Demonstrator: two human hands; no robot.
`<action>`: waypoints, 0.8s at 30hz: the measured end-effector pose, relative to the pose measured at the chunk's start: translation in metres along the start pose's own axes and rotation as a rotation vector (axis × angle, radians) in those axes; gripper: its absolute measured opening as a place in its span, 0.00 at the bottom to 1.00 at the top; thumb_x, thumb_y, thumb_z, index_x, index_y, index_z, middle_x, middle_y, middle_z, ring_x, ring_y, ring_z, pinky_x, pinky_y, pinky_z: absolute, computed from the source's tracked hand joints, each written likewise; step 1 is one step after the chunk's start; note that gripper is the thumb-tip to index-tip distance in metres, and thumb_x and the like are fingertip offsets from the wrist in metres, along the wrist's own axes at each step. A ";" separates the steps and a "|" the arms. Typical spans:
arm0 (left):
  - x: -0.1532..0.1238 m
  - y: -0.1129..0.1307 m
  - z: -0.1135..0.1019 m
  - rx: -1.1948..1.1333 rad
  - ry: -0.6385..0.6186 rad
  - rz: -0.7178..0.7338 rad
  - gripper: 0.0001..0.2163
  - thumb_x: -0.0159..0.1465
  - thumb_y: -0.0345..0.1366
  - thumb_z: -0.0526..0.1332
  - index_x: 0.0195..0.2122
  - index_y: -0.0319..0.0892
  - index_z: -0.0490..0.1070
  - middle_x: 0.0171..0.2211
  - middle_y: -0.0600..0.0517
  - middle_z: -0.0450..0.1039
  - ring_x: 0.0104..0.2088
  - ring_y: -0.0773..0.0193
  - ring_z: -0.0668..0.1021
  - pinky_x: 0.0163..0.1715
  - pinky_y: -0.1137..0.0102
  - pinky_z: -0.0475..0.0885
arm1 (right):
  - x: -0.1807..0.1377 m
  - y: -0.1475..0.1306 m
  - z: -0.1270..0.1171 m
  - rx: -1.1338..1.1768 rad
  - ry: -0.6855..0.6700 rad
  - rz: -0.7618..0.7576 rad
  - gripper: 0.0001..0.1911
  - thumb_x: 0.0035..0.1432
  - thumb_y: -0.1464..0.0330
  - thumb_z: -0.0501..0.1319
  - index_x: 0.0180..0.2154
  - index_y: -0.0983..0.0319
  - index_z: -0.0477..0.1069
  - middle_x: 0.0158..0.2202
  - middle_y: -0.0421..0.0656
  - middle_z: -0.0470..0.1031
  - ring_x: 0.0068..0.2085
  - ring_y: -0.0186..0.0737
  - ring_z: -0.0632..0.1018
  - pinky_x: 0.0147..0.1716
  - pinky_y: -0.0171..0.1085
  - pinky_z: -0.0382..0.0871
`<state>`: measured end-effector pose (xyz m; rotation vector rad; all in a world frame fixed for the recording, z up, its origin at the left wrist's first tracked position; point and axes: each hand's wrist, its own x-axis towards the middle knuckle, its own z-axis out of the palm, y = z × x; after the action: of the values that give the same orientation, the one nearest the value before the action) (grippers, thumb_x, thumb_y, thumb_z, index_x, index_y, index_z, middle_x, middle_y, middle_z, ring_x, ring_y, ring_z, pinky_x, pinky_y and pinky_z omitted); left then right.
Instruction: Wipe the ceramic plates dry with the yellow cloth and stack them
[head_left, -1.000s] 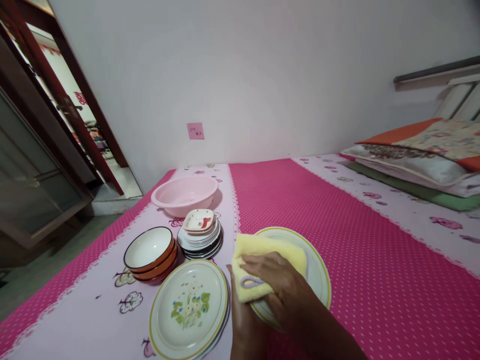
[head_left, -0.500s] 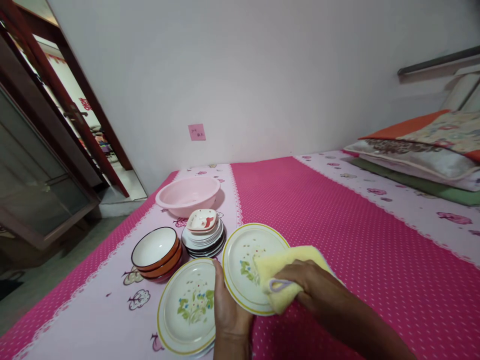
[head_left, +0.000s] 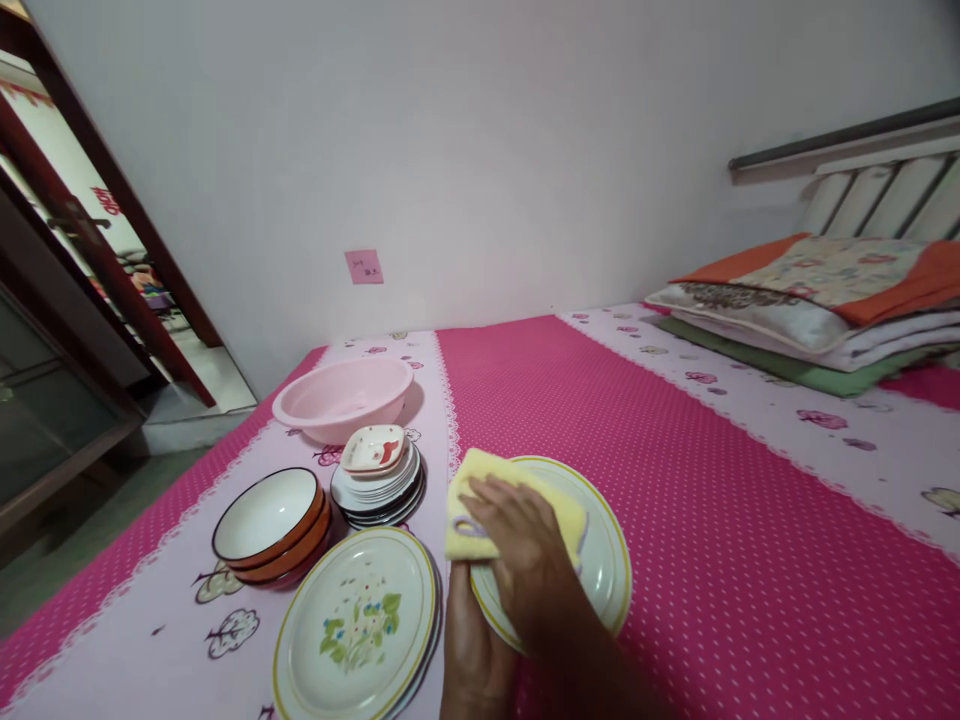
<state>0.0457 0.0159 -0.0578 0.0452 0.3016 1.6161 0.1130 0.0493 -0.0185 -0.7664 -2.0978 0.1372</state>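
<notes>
A cream plate with a yellow rim point(head_left: 609, 540) is held up by my left hand point(head_left: 476, 640), which grips its left edge from below. My right hand point(head_left: 525, 545) lies on a folded yellow cloth point(head_left: 480, 480) and presses it against the plate's face, covering much of the plate. The cloth has a pale purple loop and overhangs the plate's left rim. Just left of my hands, a stack of matching plates point(head_left: 356, 625) with a green and blue flower print rests on the bedspread.
Left of the hands stand orange-brown bowls point(head_left: 274, 520), stacked, and a pile of small dishes point(head_left: 379, 480) topped by a square dish. Behind them is a pink basin point(head_left: 345, 395). Folded bedding point(head_left: 810, 300) lies at the right on the pink bedspread point(head_left: 712, 520), against the wall.
My right hand and the cloth have moved left across the plate, to its left rim. The view has turned a little to the right.
</notes>
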 end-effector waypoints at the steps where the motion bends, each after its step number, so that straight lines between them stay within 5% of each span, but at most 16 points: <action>1: 0.001 0.000 0.001 0.003 -0.030 -0.013 0.26 0.73 0.52 0.50 0.63 0.42 0.72 0.56 0.40 0.78 0.61 0.50 0.76 0.62 0.55 0.69 | 0.001 0.010 -0.008 -0.059 0.007 0.008 0.30 0.59 0.79 0.52 0.61 0.60 0.69 0.64 0.47 0.72 0.66 0.52 0.69 0.66 0.55 0.54; 5: 0.004 0.003 -0.002 0.019 -0.188 -0.074 0.30 0.70 0.58 0.53 0.60 0.40 0.75 0.61 0.38 0.74 0.67 0.44 0.68 0.67 0.49 0.60 | 0.004 0.043 -0.041 -0.209 -0.001 0.128 0.32 0.56 0.81 0.52 0.61 0.61 0.70 0.63 0.49 0.72 0.65 0.54 0.68 0.62 0.57 0.59; 9: 0.004 0.013 -0.006 -0.005 -0.180 0.015 0.32 0.69 0.61 0.52 0.61 0.42 0.74 0.61 0.38 0.73 0.68 0.44 0.66 0.69 0.47 0.56 | 0.009 0.046 -0.060 -0.196 -0.227 0.256 0.24 0.57 0.80 0.52 0.51 0.61 0.77 0.53 0.52 0.77 0.52 0.54 0.75 0.49 0.49 0.69; 13: 0.004 0.026 -0.006 -0.035 -0.067 0.153 0.29 0.68 0.58 0.56 0.62 0.44 0.73 0.58 0.39 0.76 0.66 0.44 0.70 0.67 0.49 0.60 | 0.001 0.031 -0.063 -0.113 -0.482 0.321 0.16 0.57 0.79 0.55 0.40 0.61 0.78 0.42 0.50 0.77 0.44 0.51 0.77 0.43 0.44 0.69; 17: 0.000 0.034 -0.004 -0.041 0.068 0.232 0.29 0.69 0.57 0.56 0.59 0.40 0.76 0.53 0.37 0.80 0.59 0.44 0.77 0.62 0.50 0.68 | -0.015 0.005 -0.053 0.172 -0.471 0.222 0.20 0.57 0.79 0.55 0.47 0.61 0.76 0.47 0.49 0.79 0.49 0.48 0.78 0.51 0.45 0.70; 24: -0.011 0.039 -0.003 -0.078 -0.023 -0.024 0.29 0.67 0.58 0.59 0.44 0.32 0.83 0.29 0.41 0.83 0.42 0.46 0.85 0.58 0.52 0.72 | 0.004 -0.035 -0.054 0.549 -0.538 0.247 0.11 0.57 0.77 0.57 0.37 0.61 0.76 0.41 0.44 0.81 0.42 0.43 0.79 0.47 0.40 0.73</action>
<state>0.0074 0.0035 -0.0502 0.0000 0.2204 1.6013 0.1358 0.0138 0.0300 -0.6881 -2.2747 1.1102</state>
